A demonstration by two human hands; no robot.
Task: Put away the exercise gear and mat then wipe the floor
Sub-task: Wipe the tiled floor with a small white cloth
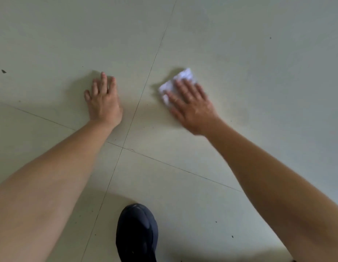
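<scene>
The right hand (190, 106) lies flat on a white cloth (184, 75), fingers straight and spread. Its grip is apart: it presses the cloth down and does not clutch it. That suits wiping, since an open palm spreads weight over the whole cloth and keeps it against the floor (259, 53). The cloth is crumpled and sticks out past the fingertips toward 11 o'clock. The hand and cloth are slightly blurred, so I judge this to be mid-stroke.

The left hand (104, 103) sits at 9 o'clock from the right one, well apart from it and across a grout line. Its palm is down on the bare tile, its grip is also apart, and it holds nothing. It looks like a prop: the arm runs out straight, probably taking the weight of a body leaning forward and low.

A dark shoe (137, 233) is planted at 6 o'clock, between the two forearms. It is just below the spot where the grout lines cross (122, 147).

No mat or exercise gear is in view, so the task looks to be in its wiping stage. Small dark specks remain on the tiles, one at far 9 o'clock (3, 71) and one toward 2 o'clock (270, 37). The cloth would need to reach both.
</scene>
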